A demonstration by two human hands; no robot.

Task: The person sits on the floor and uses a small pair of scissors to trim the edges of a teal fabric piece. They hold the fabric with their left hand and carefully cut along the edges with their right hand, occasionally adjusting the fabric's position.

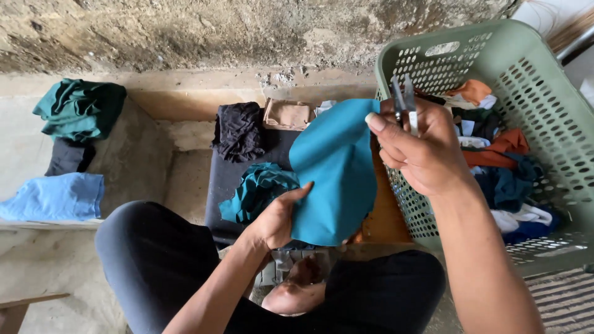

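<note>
While the head camera looks down past bent knees, the left hand (275,219) grips the lower edge of a teal fabric piece (337,170), thumb on the front and fingers curled out of sight behind it. The cloth stands up between both hands and looks light, thin and limp, so it likely sags unless pinched at an edge near the cut. Just right of it, the right hand (421,148) is closed around small metal scissors (405,102), blades pointing up beyond the fingertips. Past the right knuckles sits a green perforated basket (544,80) of mixed scraps. Beyond the left fingertips lie crumpled teal cloth (257,192) and black fabric (238,130).
</note>
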